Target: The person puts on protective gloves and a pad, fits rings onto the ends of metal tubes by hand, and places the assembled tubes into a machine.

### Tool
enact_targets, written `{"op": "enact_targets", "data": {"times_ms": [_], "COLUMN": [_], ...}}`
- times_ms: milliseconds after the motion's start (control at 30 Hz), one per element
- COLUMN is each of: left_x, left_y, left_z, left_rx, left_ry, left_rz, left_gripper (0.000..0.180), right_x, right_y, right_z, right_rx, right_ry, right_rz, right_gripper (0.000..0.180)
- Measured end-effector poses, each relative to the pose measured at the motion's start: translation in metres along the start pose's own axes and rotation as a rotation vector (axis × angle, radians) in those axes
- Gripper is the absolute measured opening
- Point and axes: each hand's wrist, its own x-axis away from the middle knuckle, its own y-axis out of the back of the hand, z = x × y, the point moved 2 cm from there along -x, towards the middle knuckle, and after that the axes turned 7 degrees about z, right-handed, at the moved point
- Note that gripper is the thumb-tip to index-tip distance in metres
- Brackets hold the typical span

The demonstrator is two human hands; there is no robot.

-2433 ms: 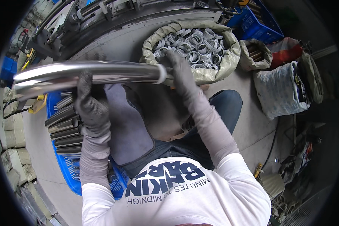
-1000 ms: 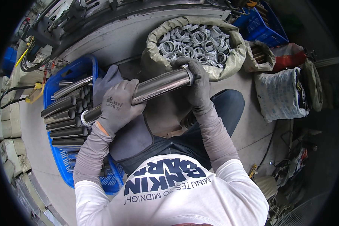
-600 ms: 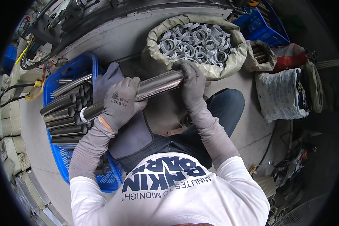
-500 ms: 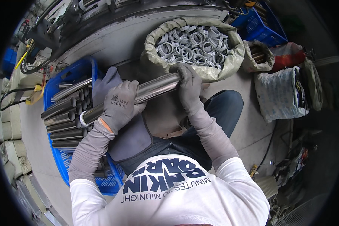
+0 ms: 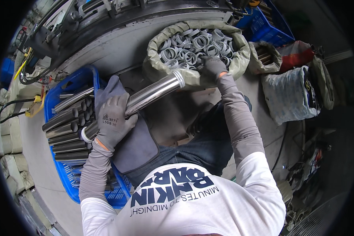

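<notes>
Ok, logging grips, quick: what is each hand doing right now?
Left hand: closed around the shiny metal tube.
Right hand: in the sack of rings; grip cannot be told.

The setting is a metalworking workshop. A blue crate [image 5: 72, 80] holds steel tubes [image 5: 65, 128], a sack [image 5: 192, 76] holds rings [image 5: 192, 47], beside heavy machinery [image 5: 106, 19].

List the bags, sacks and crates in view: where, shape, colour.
Olive sack: top centre, round open mouth, full of grey rings; right hand reaches in.
Blue crate: left, rectangular, holds dark metal tubes; left hand grips a shiny tube beside it.
Second blue crate: top right.
Grey woven sack: right, upright.
Red bag: behind it.
</notes>
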Motion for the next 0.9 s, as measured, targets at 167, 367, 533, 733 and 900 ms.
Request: {"op": "enact_targets", "data": {"times_ms": [167,367,533,733,900], "left_x": [0.005,0.007,-0.006,-0.02,-0.137], "left_y": [0.003,0.002,0.005,0.037,0.092], "left_z": [0.002,0.003,-0.002,0.012,0.019], "left_rx": [-0.023,-0.01,0.022,0.065,-0.255], "left_ry": [-0.037,-0.023,-0.058,-0.105,-0.133], "left_rz": [-0.039,-0.036,-0.01,-0.04,-0.277], "left_gripper": [0.066,0.065,0.066,0.065,0.059], "right_x": [0.002,0.059,0.058,0.067,0.057], "right_y": [-0.004,0.019,-0.006,0.008,-0.015], "right_z": [-0.011,0.012,-0.019,-0.006,-0.019], "right_rx": [-0.177,-1.849,-0.875,-0.454,-1.471], "right_ry": [-0.065,0.164,0.588,0.671,0.107], "right_rz": [-0.168,0.004,-0.467,-0.612,-0.244], "right_gripper": [0.053,0.027,0.028,0.035,0.031]}}
